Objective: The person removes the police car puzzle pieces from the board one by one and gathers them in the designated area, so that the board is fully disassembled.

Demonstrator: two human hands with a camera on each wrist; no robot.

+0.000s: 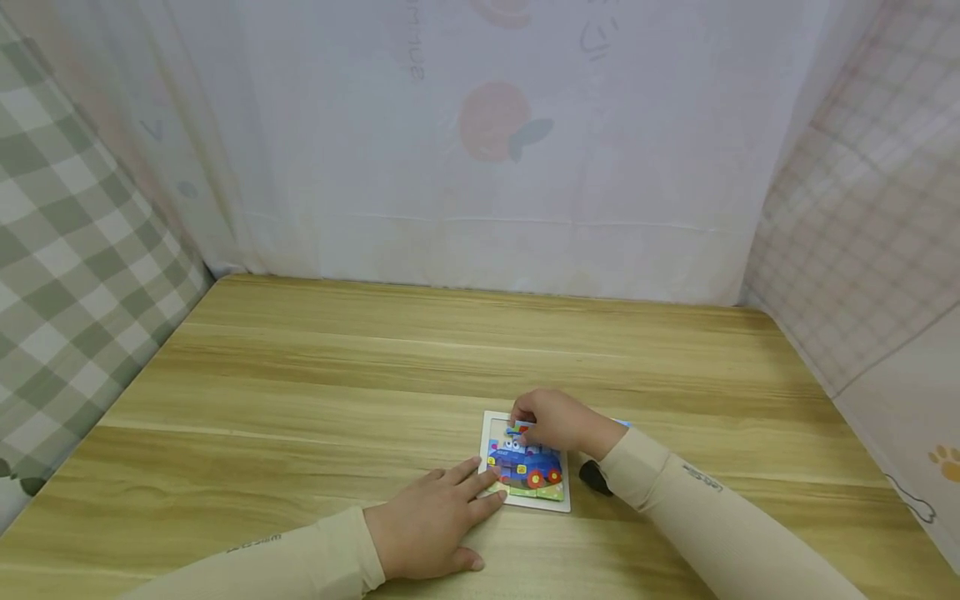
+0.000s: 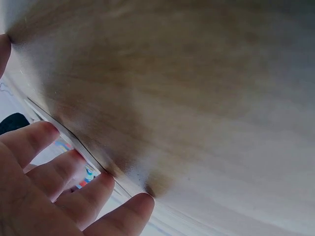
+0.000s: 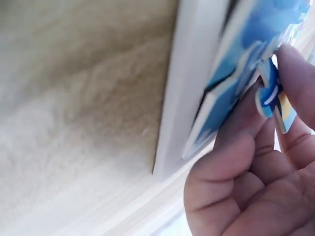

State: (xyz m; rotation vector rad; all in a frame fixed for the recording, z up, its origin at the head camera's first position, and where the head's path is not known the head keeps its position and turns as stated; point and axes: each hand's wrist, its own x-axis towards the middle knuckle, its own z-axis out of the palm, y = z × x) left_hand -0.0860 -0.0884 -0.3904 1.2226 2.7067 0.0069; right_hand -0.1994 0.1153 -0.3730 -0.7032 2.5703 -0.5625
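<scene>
A jigsaw puzzle of a blue truck-like vehicle with eyes and red wheels point(image 1: 513, 471) lies in a white-rimmed tray point(image 1: 553, 507) on the table. My left hand point(image 1: 431, 523) is spread low over the table, its fingertips at the tray's lower left edge and overlapping the picture. Over the tray's upper part is my right hand point(image 1: 558, 421), hiding part of the picture. Its thumb and fingers pinch a blue puzzle piece point(image 3: 268, 93) with some yellow, seen in the right wrist view. Beside it, other blue pieces point(image 3: 224, 101) lie within the tray's rim.
A small black object point(image 1: 595, 477) sits right of the tray, partly behind the right forearm. A bit of something blue point(image 1: 622, 422) shows past the right wrist. The wooden table point(image 1: 337, 375) meets a white cloth point(image 1: 360, 242) at the back, with checked cloths at both sides.
</scene>
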